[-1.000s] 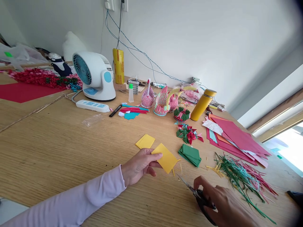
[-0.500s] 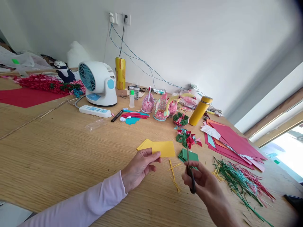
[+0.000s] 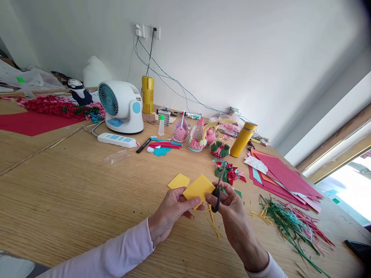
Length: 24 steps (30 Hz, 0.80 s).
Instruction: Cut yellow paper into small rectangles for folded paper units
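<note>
Between the thumb and fingers of my left hand [image 3: 176,206] is a yellow paper rectangle [image 3: 198,188], tilted with one corner up. My right hand [image 3: 232,210] grips black-handled scissors [image 3: 219,189], blades pointing up and away from me. Its fingertips meet or nearly meet the right edge of the yellow paper. Behind the held sheet lies a small stack of yellow paper [image 3: 179,180]. Green paper pieces [image 3: 238,193] are partly hidden behind my right hand. Thin yellow strips [image 3: 214,224] lie on the table below the hands.
Folded red and green paper pieces [image 3: 230,172] lie beyond the scissors. Cut paper strips [image 3: 290,220] and red sheets [image 3: 285,173] are on the right. Farther back stand a yellow flask [image 3: 243,139], paper swans [image 3: 198,137], a white fan [image 3: 124,104] and a power strip [image 3: 116,140].
My right hand has moved left with the scissors, up to the yellow paper. The paper has turned from level to tilted in my left hand.
</note>
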Each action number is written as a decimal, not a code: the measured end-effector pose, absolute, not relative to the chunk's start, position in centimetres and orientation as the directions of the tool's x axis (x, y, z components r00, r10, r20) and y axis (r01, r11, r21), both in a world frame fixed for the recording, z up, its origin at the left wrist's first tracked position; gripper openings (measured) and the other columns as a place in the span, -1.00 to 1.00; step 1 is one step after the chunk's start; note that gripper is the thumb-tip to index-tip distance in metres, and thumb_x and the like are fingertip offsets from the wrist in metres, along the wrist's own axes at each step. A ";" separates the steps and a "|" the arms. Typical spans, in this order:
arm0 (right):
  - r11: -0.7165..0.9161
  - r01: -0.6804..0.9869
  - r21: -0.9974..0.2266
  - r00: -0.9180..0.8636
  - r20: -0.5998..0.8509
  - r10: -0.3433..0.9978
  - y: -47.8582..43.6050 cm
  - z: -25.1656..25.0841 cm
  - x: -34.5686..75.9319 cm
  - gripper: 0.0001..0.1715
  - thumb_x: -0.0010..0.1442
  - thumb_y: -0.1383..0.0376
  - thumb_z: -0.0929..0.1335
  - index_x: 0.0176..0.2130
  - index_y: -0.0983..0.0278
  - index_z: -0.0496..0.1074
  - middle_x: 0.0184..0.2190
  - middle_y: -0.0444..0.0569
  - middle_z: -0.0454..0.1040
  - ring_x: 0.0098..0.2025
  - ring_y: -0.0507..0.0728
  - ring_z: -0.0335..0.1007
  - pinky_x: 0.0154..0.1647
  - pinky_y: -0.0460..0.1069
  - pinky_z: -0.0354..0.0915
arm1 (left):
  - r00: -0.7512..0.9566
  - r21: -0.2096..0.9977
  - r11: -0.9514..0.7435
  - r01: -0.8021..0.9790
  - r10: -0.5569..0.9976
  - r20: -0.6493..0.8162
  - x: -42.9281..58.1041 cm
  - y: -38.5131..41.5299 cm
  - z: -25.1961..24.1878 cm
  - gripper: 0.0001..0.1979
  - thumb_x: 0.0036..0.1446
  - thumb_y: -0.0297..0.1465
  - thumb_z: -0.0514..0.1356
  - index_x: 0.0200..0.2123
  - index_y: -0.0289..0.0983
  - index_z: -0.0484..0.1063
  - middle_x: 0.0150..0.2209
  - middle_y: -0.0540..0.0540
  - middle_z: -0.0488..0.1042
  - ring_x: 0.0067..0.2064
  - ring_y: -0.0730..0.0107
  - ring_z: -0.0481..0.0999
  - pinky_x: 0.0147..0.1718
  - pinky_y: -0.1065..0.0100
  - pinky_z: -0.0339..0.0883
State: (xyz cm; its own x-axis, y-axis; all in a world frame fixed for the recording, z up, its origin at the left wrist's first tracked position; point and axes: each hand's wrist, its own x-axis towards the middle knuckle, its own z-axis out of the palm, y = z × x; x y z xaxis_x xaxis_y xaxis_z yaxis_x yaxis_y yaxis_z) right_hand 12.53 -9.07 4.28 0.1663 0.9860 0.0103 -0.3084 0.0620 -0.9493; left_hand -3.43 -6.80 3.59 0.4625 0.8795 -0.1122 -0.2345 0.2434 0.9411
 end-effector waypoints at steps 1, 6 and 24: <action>0.057 -0.309 -0.949 0.149 0.011 0.989 -9.0 4.3 12.5 -0.49 -0.13 0.30 0.55 -0.20 0.23 0.33 -0.48 -0.16 0.53 -0.48 0.01 0.38 -0.48 -0.13 0.25 | 0.475 0.944 0.239 -0.228 0.873 -0.106 -3.5 -6.8 3.6 -0.63 0.01 -0.28 0.31 -0.14 -0.36 0.43 -0.27 -0.15 0.53 -0.28 0.36 0.54 -0.53 0.54 0.24; 0.085 -0.327 -0.941 0.148 0.038 0.988 -8.7 4.5 12.7 -0.50 -0.11 0.32 0.54 -0.19 0.23 0.34 -0.52 -0.21 0.49 -0.52 -0.02 0.34 -0.50 -0.14 0.23 | 0.563 0.953 0.223 -0.204 0.823 -0.072 -3.7 -7.0 3.7 -0.67 0.04 -0.30 0.28 -0.15 -0.35 0.41 -0.38 -0.08 0.52 -0.34 0.43 0.51 -0.54 0.55 0.19; 0.070 -0.041 -0.997 0.106 0.066 0.992 -8.4 3.8 13.7 -0.47 -0.07 0.12 0.51 -0.17 0.21 0.27 -0.53 -0.19 0.46 -0.48 0.03 0.31 -0.47 -0.10 0.17 | 0.476 0.981 0.193 0.010 0.862 -0.174 -5.4 -5.2 2.8 -0.64 -0.07 -0.23 0.32 -0.29 -0.37 0.38 -0.41 -0.04 0.48 -0.53 0.52 0.46 -0.66 0.54 0.01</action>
